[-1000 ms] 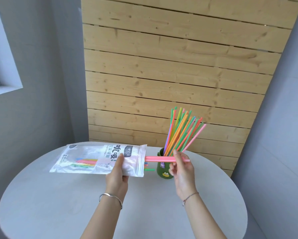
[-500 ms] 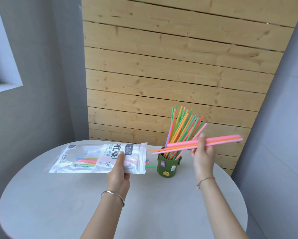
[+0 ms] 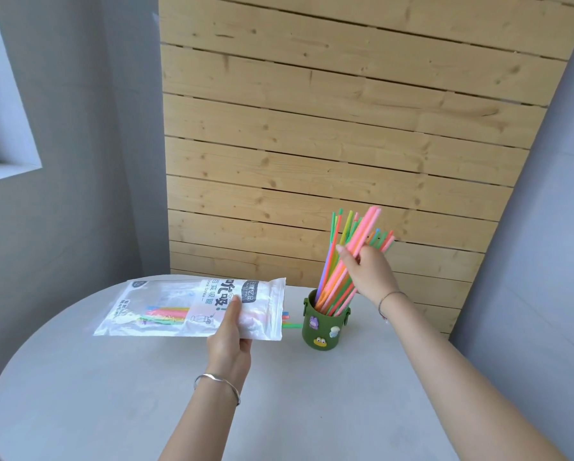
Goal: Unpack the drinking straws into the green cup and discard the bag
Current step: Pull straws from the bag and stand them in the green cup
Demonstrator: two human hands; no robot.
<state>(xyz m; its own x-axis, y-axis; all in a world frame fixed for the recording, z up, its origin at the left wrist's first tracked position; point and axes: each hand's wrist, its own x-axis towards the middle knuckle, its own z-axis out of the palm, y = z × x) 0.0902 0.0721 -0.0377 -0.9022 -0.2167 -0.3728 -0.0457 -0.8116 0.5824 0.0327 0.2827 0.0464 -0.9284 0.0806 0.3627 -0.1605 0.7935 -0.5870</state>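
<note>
A dark green cup (image 3: 325, 334) with small cartoon stickers stands on the round white table (image 3: 112, 394), filled with several coloured straws (image 3: 332, 261) leaning right. My right hand (image 3: 367, 272) grips a few pink straws (image 3: 367, 227), tilted steeply with their lower ends down in the cup. My left hand (image 3: 229, 341) holds the clear plastic straw bag (image 3: 179, 307) level above the table, its open mouth facing the cup. Several straws (image 3: 166, 316) lie inside the bag, and a couple of tips (image 3: 290, 322) poke out of the mouth.
A wooden slat wall (image 3: 312, 144) rises right behind the table and cup. Grey walls stand on both sides, with a window ledge (image 3: 9, 171) at the left. The table's far edge runs close behind the cup.
My right hand pulled the pink straws out of the bag, carried them right, then swung them from horizontal to steeply upright into the cup. The bag stayed in place.
</note>
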